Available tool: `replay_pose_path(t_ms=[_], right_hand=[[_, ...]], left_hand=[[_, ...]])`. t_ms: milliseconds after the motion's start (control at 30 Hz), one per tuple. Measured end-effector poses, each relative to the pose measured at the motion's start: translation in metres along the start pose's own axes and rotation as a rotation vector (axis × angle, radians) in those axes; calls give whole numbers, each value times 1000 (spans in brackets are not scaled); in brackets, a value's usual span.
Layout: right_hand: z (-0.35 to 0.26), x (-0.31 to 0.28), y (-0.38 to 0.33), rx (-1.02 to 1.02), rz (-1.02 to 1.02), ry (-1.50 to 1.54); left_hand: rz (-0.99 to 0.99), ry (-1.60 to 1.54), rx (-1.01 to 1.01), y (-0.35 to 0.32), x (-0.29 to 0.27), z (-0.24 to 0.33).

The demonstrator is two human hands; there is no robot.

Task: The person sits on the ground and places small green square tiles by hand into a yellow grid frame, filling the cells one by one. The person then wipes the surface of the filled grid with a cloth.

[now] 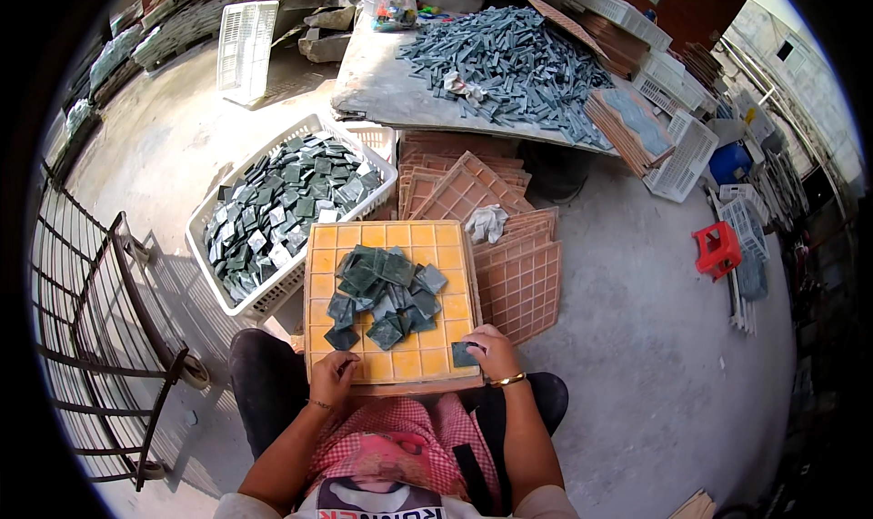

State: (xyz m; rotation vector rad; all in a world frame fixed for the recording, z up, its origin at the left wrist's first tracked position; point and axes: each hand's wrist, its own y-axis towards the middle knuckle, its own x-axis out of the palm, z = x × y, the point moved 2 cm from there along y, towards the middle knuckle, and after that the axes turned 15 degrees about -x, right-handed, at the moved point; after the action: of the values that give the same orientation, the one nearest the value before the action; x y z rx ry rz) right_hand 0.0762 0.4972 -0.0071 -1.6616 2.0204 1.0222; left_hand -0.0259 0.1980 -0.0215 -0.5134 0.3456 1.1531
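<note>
A yellow grid board [393, 237] lies across my lap, divided by raised ridges into square cells. On its middle sits a loose heap of dark green square stone tiles [386, 287], some overlapping. At the board's near right corner, my right hand [496, 352] pinches a dark green tile [464, 353], which lies over a corner cell. My left hand [333, 378] is closed at the near left corner, its fingertips together. A small dark bit shows between those fingers, too little to name.
Left of the board stands a white plastic crate [202, 262] full of green tiles. Beyond are stacked reddish grid boards [518, 287] with a white glove [486, 222], and a table [377, 91] heaped with narrow stone strips [518, 60]. A metal rack [136, 292] stands left, a red stool [717, 251] right.
</note>
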Motion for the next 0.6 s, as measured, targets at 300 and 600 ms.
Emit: replay_pose_path(t_ms=[300, 600], right_hand=[[-21, 3, -2, 3, -119, -122], [-28, 12, -3, 176, -178, -95]], left_hand=[[-9, 23, 30, -3, 1, 11], [-25, 6, 104, 2, 9, 18]])
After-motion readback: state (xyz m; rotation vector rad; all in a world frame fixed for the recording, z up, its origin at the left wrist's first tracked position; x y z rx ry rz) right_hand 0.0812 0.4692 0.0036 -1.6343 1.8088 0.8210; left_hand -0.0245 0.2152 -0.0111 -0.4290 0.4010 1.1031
